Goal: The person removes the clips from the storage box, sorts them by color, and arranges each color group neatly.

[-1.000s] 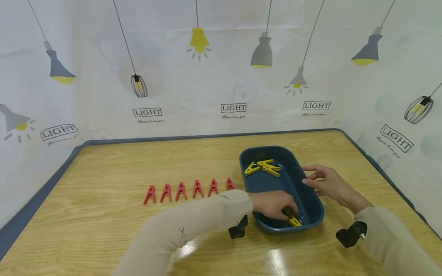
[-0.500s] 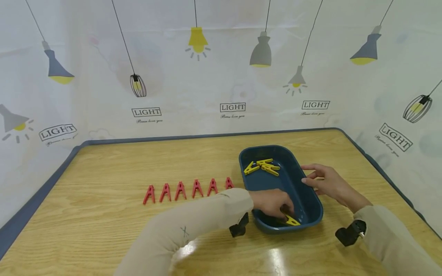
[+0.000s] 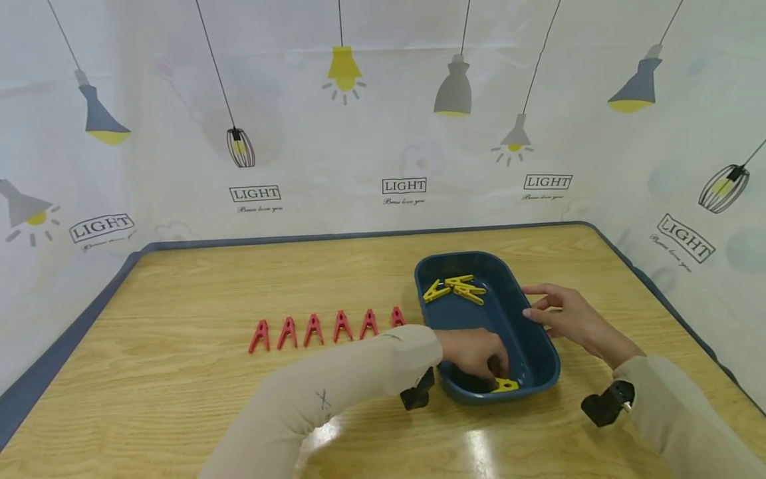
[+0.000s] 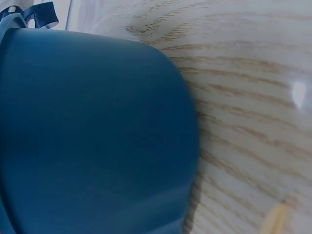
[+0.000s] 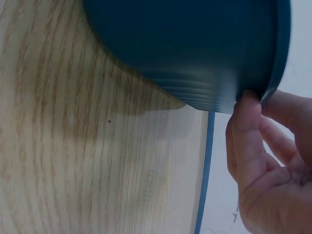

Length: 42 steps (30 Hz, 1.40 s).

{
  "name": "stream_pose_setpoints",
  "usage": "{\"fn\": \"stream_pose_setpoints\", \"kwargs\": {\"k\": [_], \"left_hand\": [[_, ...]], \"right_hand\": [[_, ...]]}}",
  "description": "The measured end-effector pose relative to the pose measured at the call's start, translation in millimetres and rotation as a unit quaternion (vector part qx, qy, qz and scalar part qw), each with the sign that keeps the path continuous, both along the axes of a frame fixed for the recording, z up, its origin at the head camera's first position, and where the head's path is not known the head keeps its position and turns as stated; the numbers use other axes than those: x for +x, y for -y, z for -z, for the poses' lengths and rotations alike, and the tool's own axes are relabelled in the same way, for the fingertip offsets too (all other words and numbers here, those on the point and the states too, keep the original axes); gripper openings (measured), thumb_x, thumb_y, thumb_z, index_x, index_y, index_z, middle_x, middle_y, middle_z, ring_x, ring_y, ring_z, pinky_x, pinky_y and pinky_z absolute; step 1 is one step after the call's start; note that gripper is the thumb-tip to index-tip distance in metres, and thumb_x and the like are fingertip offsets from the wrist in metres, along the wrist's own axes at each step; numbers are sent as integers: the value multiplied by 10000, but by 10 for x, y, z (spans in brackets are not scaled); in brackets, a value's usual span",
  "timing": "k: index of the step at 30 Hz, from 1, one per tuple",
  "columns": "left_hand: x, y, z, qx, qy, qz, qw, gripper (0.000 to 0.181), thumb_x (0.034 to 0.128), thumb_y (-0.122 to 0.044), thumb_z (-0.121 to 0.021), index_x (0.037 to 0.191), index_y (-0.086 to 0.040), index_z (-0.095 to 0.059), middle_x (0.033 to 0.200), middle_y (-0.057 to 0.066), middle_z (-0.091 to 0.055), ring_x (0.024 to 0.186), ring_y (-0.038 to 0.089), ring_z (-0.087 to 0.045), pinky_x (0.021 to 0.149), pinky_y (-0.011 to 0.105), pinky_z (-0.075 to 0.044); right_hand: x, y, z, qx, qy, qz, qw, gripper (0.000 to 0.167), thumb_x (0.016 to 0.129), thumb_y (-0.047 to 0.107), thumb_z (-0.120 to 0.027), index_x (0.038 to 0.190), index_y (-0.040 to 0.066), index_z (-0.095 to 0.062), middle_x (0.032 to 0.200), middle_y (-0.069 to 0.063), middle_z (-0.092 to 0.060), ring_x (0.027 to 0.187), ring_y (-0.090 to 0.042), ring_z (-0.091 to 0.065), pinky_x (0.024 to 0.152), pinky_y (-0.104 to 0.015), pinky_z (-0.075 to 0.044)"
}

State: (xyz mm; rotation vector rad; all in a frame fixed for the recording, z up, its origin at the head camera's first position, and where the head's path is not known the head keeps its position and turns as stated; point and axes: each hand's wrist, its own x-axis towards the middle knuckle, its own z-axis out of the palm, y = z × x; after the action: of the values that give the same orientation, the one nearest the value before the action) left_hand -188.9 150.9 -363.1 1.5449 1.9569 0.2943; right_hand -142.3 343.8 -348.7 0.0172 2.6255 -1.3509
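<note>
My left hand (image 3: 479,352) reaches into the near end of a deep blue plastic tub (image 3: 520,313). Its curled fingers pinch a yellow clothespin (image 3: 506,385) low by the near wall; the hand covers part of the clip. Several other yellow clothespins (image 3: 469,293) lie together at the tub's far end. My right hand (image 3: 568,319) holds the tub's right rim, thumb over the edge and fingers against the outside, as the hand (image 5: 273,175) in the right wrist view also shows. Only the tub's outer wall (image 4: 97,126) fills much of the left wrist view; the left fingers are hidden there.
Several red clothespins (image 3: 313,330) stand in a row on the wooden table (image 3: 209,286), left of the tub. My left sleeve (image 3: 359,366) passes close in front of the row's right end. A printed fabric backdrop (image 3: 329,153) encloses the table's back and sides.
The yellow clothespin in my left hand has turned to lie flatter along the near wall, and the hand has shifted slightly. My right hand keeps its hold on the rim.
</note>
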Motion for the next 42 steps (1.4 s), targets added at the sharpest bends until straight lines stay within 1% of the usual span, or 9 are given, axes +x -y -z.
{"fn": "stream_pose_setpoints", "kwargs": {"k": [6, 19, 22, 25, 27, 30, 34, 36, 42], "left_hand": [[4, 3, -3, -83, 59, -94, 9999, 184, 809, -111, -648, 992, -95, -667, 914, -43, -636, 796, -9, -555, 672, 86, -401], [-2, -8, 42, 81, -17, -136, 9999, 152, 809, -86, -642, 957, -93, -679, 875, -44, -636, 766, -7, -554, 652, 89, -406], [-26, 18, 24, 244, 50, -279, 9993, 138, 810, -75, -638, 940, -86, -680, 850, -42, -633, 743, -12, -551, 641, 90, -411], [-65, 62, -19, 421, 81, -540, 9976, 117, 815, -68, -625, 918, -87, -676, 831, -46, -624, 718, -11, -545, 626, 96, -418], [-93, 103, -55, 533, 58, -750, 9957, 102, 819, -72, -619, 904, -95, -671, 816, -53, -616, 703, -6, -542, 614, 103, -422], [-145, 183, -99, 773, -135, -939, 9925, 78, 822, -92, -619, 883, -106, -666, 790, -69, -606, 690, -6, -538, 610, 104, -421], [-226, 330, -148, 1227, -495, -1052, 9856, 77, 827, -109, -611, 884, -107, -663, 791, -69, -605, 696, -10, -531, 629, 99, -411], [-261, 424, -186, 1440, -582, -1121, 9815, 94, 830, -101, -598, 900, -100, -661, 818, -56, -610, 711, -4, -532, 644, 101, -409], [-308, 755, -348, 1826, -561, -1467, 9706, 115, 839, -109, -589, 935, -90, -650, 873, -32, -606, 739, 20, -539, 663, 125, -425]], "right_hand": [[-1, -7, 6, -7, -9, -14, 10000, 557, 885, 235, -551, 1340, 0, -332, 1006, -185, -532, 879, -253, -562, 680, -392, -499], [0, -6, 11, -10, -40, -24, 10000, 562, 885, 238, -551, 1341, -4, -329, 1001, -186, -532, 874, -255, -563, 682, -397, -499], [-3, -4, 10, -4, -40, -27, 10000, 564, 884, 236, -552, 1342, -6, -328, 1002, -188, -532, 874, -256, -563, 680, -398, -499], [-5, -2, 10, 11, -40, -14, 10000, 560, 883, 230, -554, 1340, -5, -331, 1002, -191, -532, 871, -258, -564, 677, -398, -501], [-6, -2, 10, 31, -31, 2, 10000, 561, 884, 230, -552, 1342, -3, -329, 1006, -192, -529, 872, -259, -562, 679, -398, -501], [-10, 0, 13, 60, -11, 25, 10000, 564, 886, 238, -549, 1345, -1, -324, 1016, -196, -524, 876, -261, -559, 683, -402, -500], [-13, 4, 18, 83, 15, 57, 9999, 572, 885, 250, -549, 1348, 3, -321, 1029, -201, -519, 879, -265, -557, 688, -405, -499], [-14, 5, 20, 79, 25, 61, 9999, 575, 883, 253, -551, 1347, 3, -322, 1030, -201, -518, 877, -264, -557, 689, -407, -498], [-18, 3, 11, 62, 31, 30, 10000, 568, 885, 239, -551, 1347, 0, -322, 1023, -196, -516, 858, -250, -554, 684, -397, -498]]}}
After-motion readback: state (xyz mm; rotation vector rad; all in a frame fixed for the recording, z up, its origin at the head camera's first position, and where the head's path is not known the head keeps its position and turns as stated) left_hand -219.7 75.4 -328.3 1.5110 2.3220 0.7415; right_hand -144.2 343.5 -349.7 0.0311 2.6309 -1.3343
